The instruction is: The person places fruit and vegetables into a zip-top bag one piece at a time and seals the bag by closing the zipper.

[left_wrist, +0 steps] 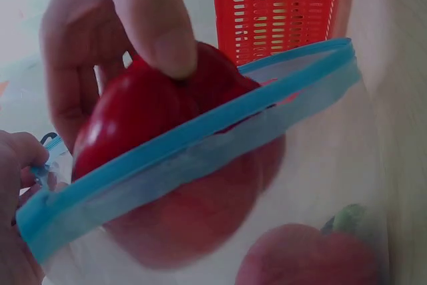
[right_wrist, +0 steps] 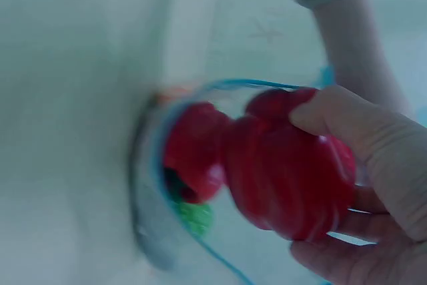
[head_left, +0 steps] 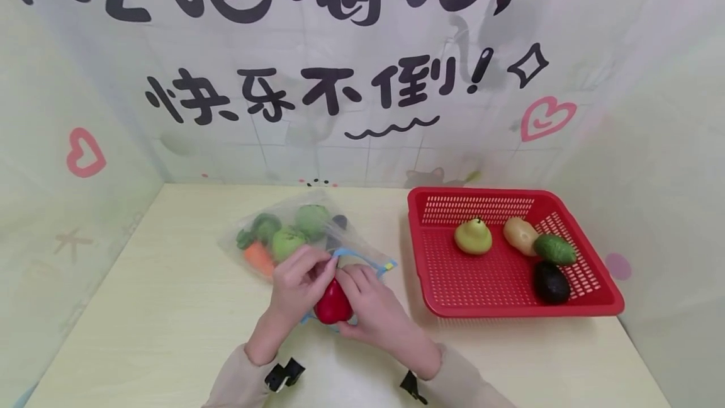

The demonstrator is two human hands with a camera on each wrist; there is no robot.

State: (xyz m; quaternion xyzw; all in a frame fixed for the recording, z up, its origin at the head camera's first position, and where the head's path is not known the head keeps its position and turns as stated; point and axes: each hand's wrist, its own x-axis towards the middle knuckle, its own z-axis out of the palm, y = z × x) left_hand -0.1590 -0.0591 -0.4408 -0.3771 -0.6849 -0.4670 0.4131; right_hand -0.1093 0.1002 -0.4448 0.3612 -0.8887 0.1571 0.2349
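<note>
Deep red bell pepper (head_left: 333, 304), glossy and plump, with rounded lobes, deep creases and bright highlights along the skin. Located at the mouth of a clear zip bag (head_left: 368, 241), with upper part above the blue-edged opening and lower part behind the see-through film, in the left wrist view.

Grasped firmly by the right hand (head_left: 370, 301), with thumb across the top of the pepper and fingers curled round the far side. Pinched between thumb and fingers of the left hand (head_left: 299, 279), on the opposite side: the bag's blue rim. Bare forearms angled inward from the near edge of a pale wooden table (head_left: 153, 294), in beige sleeves (head_left: 240, 379) with black wrist mounts (head_left: 285, 374).

Inside the bag, lying on the table: an orange carrot (head_left: 259, 259) with green top, several round green items (head_left: 287, 243), a dark item (head_left: 340, 221) and, near the opening, a second red item (left_wrist: 307, 255) with a touch of green, too blurred to name.

To the right, a red plastic basket (head_left: 416, 238) with a yellow-green pear (head_left: 473, 238), a tan potato (head_left: 519, 236), a green cucumber (head_left: 555, 249) and a dark avocado (head_left: 551, 283).

On the white backdrop (head_left: 317, 43), in bold black Chinese characters: "吃饱喝饱," cropped at the top, then "快乐不倒!" above a wavy line, beside a star outline and pink hearts.
</note>
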